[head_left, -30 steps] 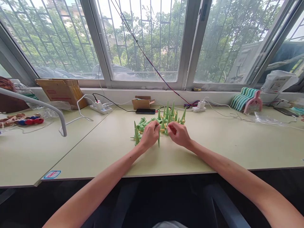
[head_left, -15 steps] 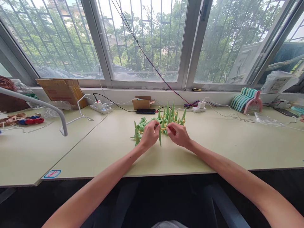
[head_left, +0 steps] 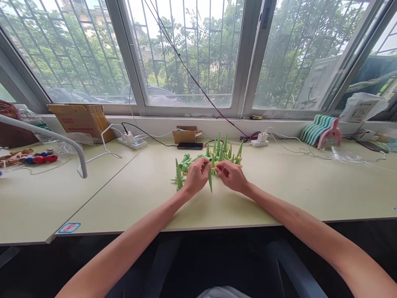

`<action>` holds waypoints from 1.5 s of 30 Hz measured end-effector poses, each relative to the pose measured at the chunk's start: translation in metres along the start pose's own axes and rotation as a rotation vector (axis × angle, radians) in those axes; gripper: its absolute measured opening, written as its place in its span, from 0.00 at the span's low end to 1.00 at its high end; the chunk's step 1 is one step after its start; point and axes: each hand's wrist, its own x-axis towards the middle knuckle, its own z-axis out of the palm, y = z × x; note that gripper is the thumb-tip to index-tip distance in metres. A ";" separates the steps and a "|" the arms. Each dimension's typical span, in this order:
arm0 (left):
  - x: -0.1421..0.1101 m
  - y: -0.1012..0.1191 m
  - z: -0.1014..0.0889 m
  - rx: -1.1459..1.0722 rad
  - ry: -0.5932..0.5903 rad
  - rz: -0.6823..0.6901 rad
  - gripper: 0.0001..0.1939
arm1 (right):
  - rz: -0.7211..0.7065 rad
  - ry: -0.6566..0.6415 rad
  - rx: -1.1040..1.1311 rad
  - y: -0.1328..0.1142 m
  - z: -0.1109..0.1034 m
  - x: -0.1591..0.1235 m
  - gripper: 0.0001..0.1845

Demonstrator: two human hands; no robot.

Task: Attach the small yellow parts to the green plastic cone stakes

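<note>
Brightly lit by diffuse daylight from ahead, through wide, grey-metal-framed glass windows (head_left: 189, 62). Washed out toward white in the upper sky areas, with milky haze across the panes. Faintly shadowed beneath the bare forearms (head_left: 149, 225) on the pale yellow-green, flat tabletop (head_left: 124, 203); nearly black below its front edge. Slightly soft in fine detail at the small green, cone-shaped plastic pieces (head_left: 240, 153). Stretched and slanted toward both side margins.

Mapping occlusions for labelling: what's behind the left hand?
Beyond the left hand: green pieces, then a dark phone-like device and a small cardboard box. Whatever the palm and fingers cover is hidden; can't tell if more pieces lie there.
</note>
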 end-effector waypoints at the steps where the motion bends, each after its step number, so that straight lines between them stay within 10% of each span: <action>1: 0.000 0.000 0.000 0.001 0.002 0.002 0.07 | 0.000 -0.004 0.003 0.000 0.000 0.000 0.07; 45: 0.001 0.001 -0.001 -0.002 0.045 0.015 0.06 | -0.014 -0.014 -0.021 0.011 0.006 -0.003 0.10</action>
